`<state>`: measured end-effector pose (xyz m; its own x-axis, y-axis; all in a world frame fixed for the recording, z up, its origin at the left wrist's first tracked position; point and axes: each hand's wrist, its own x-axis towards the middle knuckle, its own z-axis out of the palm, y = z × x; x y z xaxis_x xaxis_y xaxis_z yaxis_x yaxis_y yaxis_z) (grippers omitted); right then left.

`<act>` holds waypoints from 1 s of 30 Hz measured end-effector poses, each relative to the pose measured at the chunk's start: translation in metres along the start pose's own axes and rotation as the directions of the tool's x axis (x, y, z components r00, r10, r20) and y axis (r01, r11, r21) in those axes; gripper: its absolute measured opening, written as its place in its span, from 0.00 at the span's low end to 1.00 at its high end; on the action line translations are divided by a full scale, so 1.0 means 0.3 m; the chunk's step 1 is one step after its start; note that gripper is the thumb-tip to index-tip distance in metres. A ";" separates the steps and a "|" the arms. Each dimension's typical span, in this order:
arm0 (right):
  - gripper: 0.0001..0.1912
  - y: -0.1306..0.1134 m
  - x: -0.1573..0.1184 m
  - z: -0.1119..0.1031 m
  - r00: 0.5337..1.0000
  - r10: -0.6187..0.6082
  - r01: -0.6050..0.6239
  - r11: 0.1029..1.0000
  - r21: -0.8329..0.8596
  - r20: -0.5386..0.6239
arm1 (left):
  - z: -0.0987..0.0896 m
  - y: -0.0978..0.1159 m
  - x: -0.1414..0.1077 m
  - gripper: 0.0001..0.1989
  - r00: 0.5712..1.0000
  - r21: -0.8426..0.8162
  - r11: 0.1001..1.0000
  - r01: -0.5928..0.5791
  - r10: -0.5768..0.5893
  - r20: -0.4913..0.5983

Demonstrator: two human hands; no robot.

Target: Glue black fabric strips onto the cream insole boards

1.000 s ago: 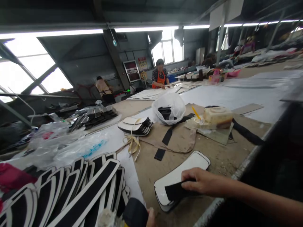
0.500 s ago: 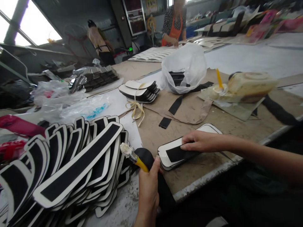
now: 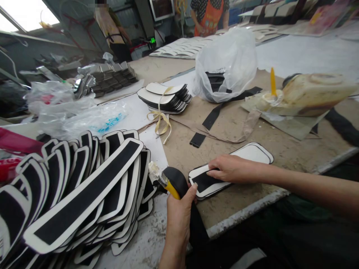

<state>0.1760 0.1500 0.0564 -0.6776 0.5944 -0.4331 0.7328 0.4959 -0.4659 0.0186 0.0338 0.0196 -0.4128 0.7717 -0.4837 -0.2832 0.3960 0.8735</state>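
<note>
My left hand (image 3: 181, 213) is closed around a brush (image 3: 165, 179) with a yellow handle and thick whitish paste on its bristles. Its thumb touches the near end of a white, black-edged piece (image 3: 252, 154) with rounded corners. A black strip (image 3: 202, 183) lies along that piece. My right hand (image 3: 228, 168) pinches the strip near the middle of the piece, hiding part of it. Beside my left hand, a black band (image 3: 175, 179) curls up and hangs over the table edge. Left of it, white pieces with black strips (image 3: 92, 194) lie in a large fanned pile.
A tied bundle of white pieces (image 3: 165, 97) and a plastic bag (image 3: 227, 67) with black material stand farther back. A stained container (image 3: 316, 93) lies on its side at right, a yellow stick (image 3: 273, 82) at its mouth. Two people are across the room.
My right hand has moved slightly left along the piece, toward my left thumb. The black strip now reaches nearer the piece's left end. The whole view has shifted a little.
</note>
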 end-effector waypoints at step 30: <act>0.14 0.236 -0.294 -0.090 0.949 0.274 -0.288 0.955 -0.073 -0.153 | 0.009 -0.027 0.048 0.18 0.991 0.131 0.991 0.026 -0.009 -0.130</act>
<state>0.2892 0.1498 0.0825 -0.4327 0.7972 -0.4210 0.8993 0.3486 -0.2641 0.0173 0.0431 0.0058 -0.5192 0.6970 -0.4946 -0.1778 0.4780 0.8602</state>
